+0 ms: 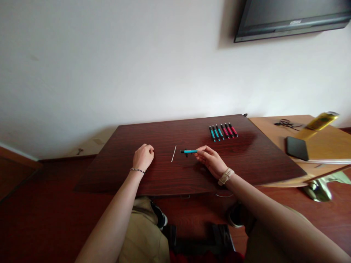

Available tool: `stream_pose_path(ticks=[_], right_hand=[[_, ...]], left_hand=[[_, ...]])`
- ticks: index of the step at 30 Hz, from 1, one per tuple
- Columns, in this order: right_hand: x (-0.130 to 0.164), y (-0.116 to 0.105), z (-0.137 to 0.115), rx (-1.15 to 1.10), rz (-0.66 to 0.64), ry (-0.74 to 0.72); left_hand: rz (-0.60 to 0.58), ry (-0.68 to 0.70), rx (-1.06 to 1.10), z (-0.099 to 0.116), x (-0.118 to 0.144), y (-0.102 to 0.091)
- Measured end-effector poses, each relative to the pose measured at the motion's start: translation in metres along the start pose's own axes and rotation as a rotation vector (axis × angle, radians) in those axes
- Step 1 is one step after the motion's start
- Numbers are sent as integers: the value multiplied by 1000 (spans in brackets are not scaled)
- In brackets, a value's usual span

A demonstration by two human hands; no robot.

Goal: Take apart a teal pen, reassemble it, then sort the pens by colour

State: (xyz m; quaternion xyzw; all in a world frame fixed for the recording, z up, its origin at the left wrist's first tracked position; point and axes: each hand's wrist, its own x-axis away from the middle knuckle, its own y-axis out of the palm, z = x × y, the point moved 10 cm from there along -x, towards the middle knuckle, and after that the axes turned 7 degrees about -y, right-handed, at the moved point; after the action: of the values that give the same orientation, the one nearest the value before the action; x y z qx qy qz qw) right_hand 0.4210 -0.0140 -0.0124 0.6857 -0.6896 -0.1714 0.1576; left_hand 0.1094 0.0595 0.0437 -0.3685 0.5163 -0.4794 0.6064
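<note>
My right hand (208, 157) pinches a blue pen (190, 151) by one end, between thumb and fingers. The pen lies nearly level above the table, its black end pointing left. Small black pieces (187, 155) show just beneath it, too small to name. My left hand (143, 156) rests on the table with its fingers curled in; whatever they may hold is hidden. Between the hands lies a thin white stick (173, 153), perhaps a pen refill. Farther back on the right, several blue pens (216, 133) and red-pink pens (229, 130) with black ends stand in a neat row, lying side by side.
The dark wooden table (161, 133) stands close to a white wall. At its right, a lighter desk (326, 146) carries a black phone-like slab (297, 148), a yellow packet (322, 120) and a black cable (286, 123). A screen (294, 18) hangs above.
</note>
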Motion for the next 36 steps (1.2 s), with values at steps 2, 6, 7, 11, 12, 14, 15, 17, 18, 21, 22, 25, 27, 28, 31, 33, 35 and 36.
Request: stream_pose_path(ticks=[2, 6, 7, 11, 12, 14, 15, 17, 18, 21, 22, 25, 27, 28, 31, 33, 35, 36], right_hand=[[0, 0, 0, 0, -5, 4], [1, -1, 0, 3, 1, 11], [1, -1, 0, 1, 0, 11], [2, 0, 0, 0, -4, 16], [2, 1, 0, 2, -4, 16], [1, 0, 0, 2, -5, 13], [1, 0, 0, -1, -5, 14], [0, 0, 2, -11, -6, 20], [0, -1, 3, -19, -6, 25], [-2, -1, 6, -52, -8, 34], [-2, 0, 7, -60, -9, 35], [-4, 0, 9, -68, -2, 36], [-4, 1, 10, -68, -1, 35], [-5, 1, 10, -67, -3, 34], [-5, 1, 10, -58, -9, 30], [-5, 2, 9, -61, -11, 31], [-5, 2, 9, -80, -13, 38], [-5, 3, 9, -92, -15, 45]], left_hand=[[9, 31, 7, 3, 0, 0], [-29, 65, 36, 3, 0, 7], [-40, 65, 44, 2, 0, 10], [-48, 60, 84, -3, 0, 13], [-54, 57, 91, -4, 0, 14], [-74, 47, 100, -4, 1, 14], [-72, 43, 104, -3, 1, 12], [-21, 33, 124, 1, 4, 1], [35, 29, 142, 5, 5, -9], [159, 89, 270, 26, 14, -36], [159, 138, 327, 36, 18, -40], [76, 265, 482, 70, 30, -42], [4, 316, 574, 91, 38, -37], [-21, 324, 623, 99, 41, -35], [-92, 353, 747, 120, 49, -30], [-96, 368, 799, 129, 52, -31], [-79, 364, 830, 132, 51, -33], [-72, 356, 840, 132, 50, -34]])
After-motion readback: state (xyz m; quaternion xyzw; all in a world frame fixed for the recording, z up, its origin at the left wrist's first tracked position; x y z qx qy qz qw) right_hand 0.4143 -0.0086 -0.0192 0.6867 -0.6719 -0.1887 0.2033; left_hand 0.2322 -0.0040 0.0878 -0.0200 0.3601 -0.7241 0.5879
